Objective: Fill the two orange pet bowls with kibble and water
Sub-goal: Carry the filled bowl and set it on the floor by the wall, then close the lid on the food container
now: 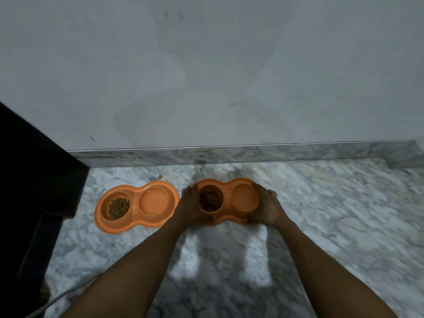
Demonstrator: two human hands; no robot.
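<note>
Two bowls sat on floor (321, 214): left bowl (135, 222) and right bowl (227, 187) each had kibble (210, 200) in left cup; water unclear. Right bowl's ends were gripped by left hand (189, 207) and right hand (267, 208), fingers (258, 188) curled over rim.

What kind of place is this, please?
Probably a room in a home, by the foot of a wall. The floor and skirting are veined marble. One orange double pet bowl lies on the floor; the left hand and right hand hold a second bowl beside it.
</note>
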